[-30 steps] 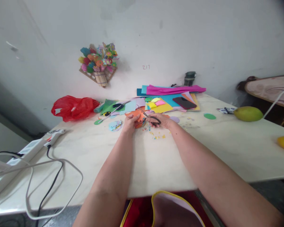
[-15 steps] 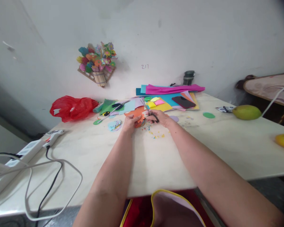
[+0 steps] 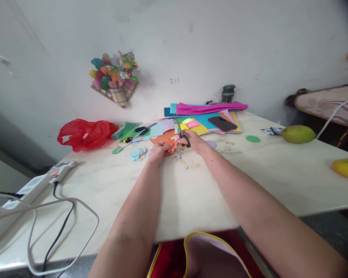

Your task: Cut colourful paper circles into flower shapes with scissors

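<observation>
My left hand (image 3: 159,150) is closed on an orange paper cutout (image 3: 171,146) with a scalloped edge. In my right hand (image 3: 192,141) is a pair of dark-handled scissors (image 3: 186,139), its blades pointing up and away from me over the paper pile. My right fingertips are close to the cutout's right edge; whether they touch it I cannot make out. Behind the cutout lies a larger orange sheet (image 3: 165,136). Small paper scraps (image 3: 188,164) are scattered on the table below my hands. Left of them rests a stack of pale blue scalloped cutouts (image 3: 138,154).
Coloured sheets, a phone (image 3: 222,123) and a second pair of scissors (image 3: 145,129) lie at the back. A red plastic bag (image 3: 85,135) sits at left, near a power strip (image 3: 23,202) with loose cables. Green fruit (image 3: 298,134) and yellow fruit (image 3: 346,168) are at right.
The whole view has shifted slightly, moving things a little to the left. The scissors in my right hand have turned to point more upright. Both hands keep their holds.
</observation>
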The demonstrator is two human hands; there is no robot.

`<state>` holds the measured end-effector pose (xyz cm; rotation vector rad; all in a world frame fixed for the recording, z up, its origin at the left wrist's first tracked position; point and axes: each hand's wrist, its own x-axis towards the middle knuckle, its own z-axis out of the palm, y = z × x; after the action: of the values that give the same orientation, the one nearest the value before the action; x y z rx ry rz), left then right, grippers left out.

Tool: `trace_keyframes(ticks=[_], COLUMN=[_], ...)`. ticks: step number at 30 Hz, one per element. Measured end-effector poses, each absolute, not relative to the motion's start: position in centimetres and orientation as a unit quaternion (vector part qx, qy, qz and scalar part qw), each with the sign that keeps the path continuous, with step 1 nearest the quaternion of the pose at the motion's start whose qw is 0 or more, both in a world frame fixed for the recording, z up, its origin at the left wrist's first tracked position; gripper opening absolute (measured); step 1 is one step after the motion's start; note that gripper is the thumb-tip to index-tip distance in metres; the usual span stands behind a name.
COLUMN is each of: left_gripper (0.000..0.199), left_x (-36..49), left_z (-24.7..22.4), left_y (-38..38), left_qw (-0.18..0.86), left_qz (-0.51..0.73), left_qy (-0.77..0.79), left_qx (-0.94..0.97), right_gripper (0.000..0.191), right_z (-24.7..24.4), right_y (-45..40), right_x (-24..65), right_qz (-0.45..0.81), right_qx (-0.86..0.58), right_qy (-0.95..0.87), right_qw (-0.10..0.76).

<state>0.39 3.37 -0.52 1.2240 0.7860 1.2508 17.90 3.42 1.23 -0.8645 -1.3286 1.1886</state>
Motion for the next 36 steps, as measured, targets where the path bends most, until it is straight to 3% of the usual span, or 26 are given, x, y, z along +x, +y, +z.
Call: trace_keyframes(ticks=[8,21,36], left_gripper=[0.037,0.041,0.031], left_x=[0.36,0.36,0.39], left_z=[-0.88,-0.71,-0.82], left_y=[3.61,3.5,3.6], left_qw=[0.579,0.593,0.591], left_qz=[0.536,0.52,0.527], left_qy=[0.33,0.333,0.33], left_qx=[0.518,0.517,0.514], right_gripper=[0.03,0.034,0.028], right_z=[1.28,1.17,1.84], right_y=[3.44,3.45,3.0], right_x=[17.59,18.08,17.52], right_qz=[0.482,0.494,0.477], right_qx=[-0.38,-0.367,-0.391], right_qy=[-0.562,-0.576,-0.567], right_qw=[0.554,0.537,0.546])
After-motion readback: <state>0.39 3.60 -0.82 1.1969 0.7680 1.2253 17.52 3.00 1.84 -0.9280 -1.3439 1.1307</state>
